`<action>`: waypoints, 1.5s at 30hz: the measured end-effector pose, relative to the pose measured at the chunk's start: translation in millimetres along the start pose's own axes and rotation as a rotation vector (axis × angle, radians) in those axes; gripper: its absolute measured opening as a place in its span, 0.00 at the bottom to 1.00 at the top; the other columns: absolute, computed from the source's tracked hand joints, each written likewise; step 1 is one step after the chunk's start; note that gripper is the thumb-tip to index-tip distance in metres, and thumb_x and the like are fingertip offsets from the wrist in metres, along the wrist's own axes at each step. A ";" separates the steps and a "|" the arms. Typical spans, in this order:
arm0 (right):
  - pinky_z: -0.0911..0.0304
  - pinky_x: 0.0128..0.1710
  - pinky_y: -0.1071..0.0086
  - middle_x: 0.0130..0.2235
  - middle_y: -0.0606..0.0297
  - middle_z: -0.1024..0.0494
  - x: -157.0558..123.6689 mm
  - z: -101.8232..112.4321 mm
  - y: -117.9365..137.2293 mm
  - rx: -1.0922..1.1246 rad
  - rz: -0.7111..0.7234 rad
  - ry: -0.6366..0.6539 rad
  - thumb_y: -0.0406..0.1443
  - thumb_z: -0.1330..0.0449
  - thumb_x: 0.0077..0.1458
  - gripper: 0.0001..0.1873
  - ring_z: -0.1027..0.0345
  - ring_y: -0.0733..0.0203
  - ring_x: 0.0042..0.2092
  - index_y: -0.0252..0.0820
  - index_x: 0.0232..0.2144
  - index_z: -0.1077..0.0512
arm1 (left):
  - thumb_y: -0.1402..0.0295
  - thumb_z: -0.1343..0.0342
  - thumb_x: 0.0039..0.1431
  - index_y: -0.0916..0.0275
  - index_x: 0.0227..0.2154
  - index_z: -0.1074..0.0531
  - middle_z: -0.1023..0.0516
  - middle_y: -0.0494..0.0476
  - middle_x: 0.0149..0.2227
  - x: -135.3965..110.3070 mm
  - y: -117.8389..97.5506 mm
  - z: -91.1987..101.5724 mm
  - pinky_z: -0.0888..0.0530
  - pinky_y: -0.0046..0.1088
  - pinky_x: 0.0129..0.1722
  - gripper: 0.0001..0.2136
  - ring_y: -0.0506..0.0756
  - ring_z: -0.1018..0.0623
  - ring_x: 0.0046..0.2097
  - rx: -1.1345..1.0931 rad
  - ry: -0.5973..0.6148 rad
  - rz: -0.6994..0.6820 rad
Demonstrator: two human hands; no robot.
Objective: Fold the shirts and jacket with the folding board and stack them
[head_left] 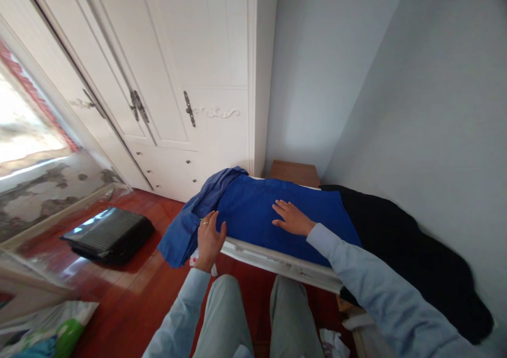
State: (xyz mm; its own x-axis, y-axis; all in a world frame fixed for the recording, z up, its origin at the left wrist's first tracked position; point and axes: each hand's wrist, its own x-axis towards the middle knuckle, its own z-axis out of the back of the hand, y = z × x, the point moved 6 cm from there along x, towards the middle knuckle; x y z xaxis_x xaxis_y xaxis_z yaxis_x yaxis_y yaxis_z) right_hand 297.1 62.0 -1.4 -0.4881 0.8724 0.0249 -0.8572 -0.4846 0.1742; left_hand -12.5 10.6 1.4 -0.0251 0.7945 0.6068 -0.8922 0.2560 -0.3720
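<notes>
A blue garment [253, 210] lies spread flat over a narrow white table [277, 263] before my knees. Its left part is bunched into a duller blue, buttoned fold [202, 202] that hangs over the table's left end. My left hand [211, 239], with a ring on one finger, rests at the near left edge of the cloth beside that fold, fingers stretched and thumb apart. Palm down and fingers spread, my right hand [293, 218] is over the middle of the flat blue cloth. Neither hand grips anything.
Black cloth [404, 242] covers the right side, against the grey wall. A white wardrobe [222, 57] stands behind the table, with a small brown wooden top [295, 172] beside it. On the red floor at left lies a black case [111, 234]; a plastic bag [59, 329] is nearer.
</notes>
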 end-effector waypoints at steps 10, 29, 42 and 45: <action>0.47 0.68 0.56 0.64 0.48 0.36 51.7 -34.8 45.8 0.087 0.007 -0.013 0.44 0.47 0.66 0.30 0.42 0.49 0.66 0.32 0.63 0.33 | 0.56 0.45 0.63 0.65 0.44 0.22 0.22 0.67 0.47 -17.6 49.3 -2.1 0.27 0.42 0.54 0.18 0.64 0.23 0.50 -0.110 0.039 0.234; 0.51 0.70 0.51 0.65 0.50 0.38 43.3 -53.7 29.9 0.145 0.044 -0.104 0.45 0.48 0.67 0.29 0.45 0.50 0.68 0.34 0.63 0.32 | 0.67 0.54 0.63 0.60 0.34 0.27 0.20 0.60 0.35 -0.3 49.6 -3.7 0.28 0.36 0.43 0.10 0.60 0.22 0.39 -0.176 0.085 0.270; 0.46 0.68 0.55 0.62 0.49 0.33 66.3 -32.6 28.9 0.262 0.021 -0.012 0.40 0.42 0.62 0.26 0.41 0.51 0.66 0.34 0.59 0.29 | 0.49 0.44 0.58 0.63 0.46 0.24 0.22 0.64 0.46 3.8 44.8 6.5 0.26 0.37 0.40 0.23 0.58 0.23 0.34 -0.288 0.073 0.427; 0.47 0.69 0.56 0.63 0.49 0.34 85.9 -22.0 38.0 0.244 0.036 -0.078 0.40 0.44 0.63 0.27 0.42 0.53 0.66 0.33 0.61 0.32 | 0.55 0.46 0.61 0.62 0.38 0.22 0.19 0.62 0.42 3.6 43.1 3.1 0.27 0.37 0.44 0.16 0.60 0.21 0.39 -0.266 0.118 0.386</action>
State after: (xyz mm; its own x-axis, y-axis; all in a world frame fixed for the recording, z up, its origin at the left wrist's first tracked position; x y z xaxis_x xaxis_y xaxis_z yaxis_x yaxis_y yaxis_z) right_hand 219.0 117.1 -14.2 -0.4952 0.8618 0.1098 -0.7701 -0.4939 0.4037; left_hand -52.5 22.8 -10.2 -0.2664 0.9124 0.3107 -0.6813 0.0497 -0.7303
